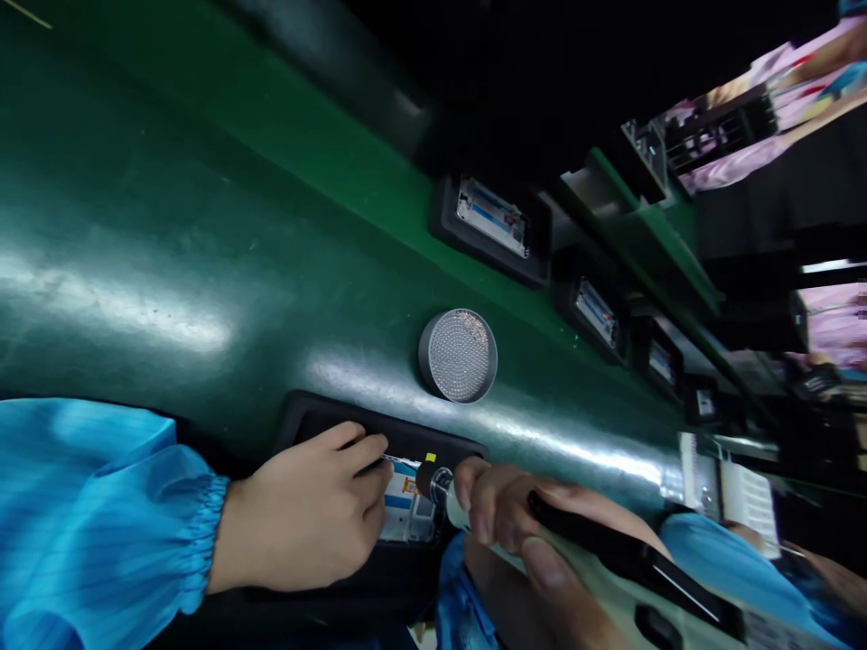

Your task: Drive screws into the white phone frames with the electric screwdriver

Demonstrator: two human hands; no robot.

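Observation:
An opened phone (398, 516), with blue strips and an orange patch on its inside, lies in a black tray (308, 411) at the bottom middle. My left hand (318, 510) rests over the phone's left part, its fingers curled onto it and covering much of it. In my right hand (515, 506) is a pale green electric screwdriver (610, 573) with a black lever. Its nose points left and reaches the phone's right end. Exactly where the bit touches cannot be made out. Beyond the tray stands a round grey dish (459, 355) with small screws at its far side.
The green bench (203, 235) runs diagonally. Along its far side is a row of several black trays (443, 217) holding similar opened phones (493, 215). A blue sleeve (731, 560) of another person and a white rack (750, 496) are at right.

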